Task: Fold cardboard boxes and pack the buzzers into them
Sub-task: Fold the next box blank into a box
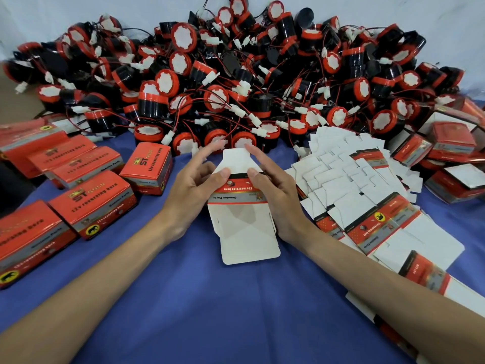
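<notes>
Both hands hold one flat, unfolded cardboard box (246, 227) above the blue cloth at the centre. It is white inside with a red and grey printed band across its middle. My left hand (193, 185) grips its left edge, thumb on the band. My right hand (273, 190) grips the right edge, thumb on the band too. Its white flaps stick out toward me and away from me. A big heap of black and red buzzers (236, 82) with wires and white plugs lies just beyond the hands.
Several closed red boxes (86, 195) stand on the left. A fanned pile of flat box blanks (362, 190) lies to the right, running under my right forearm. More red boxes (451, 158) sit at far right. The blue cloth (183, 298) covers the table.
</notes>
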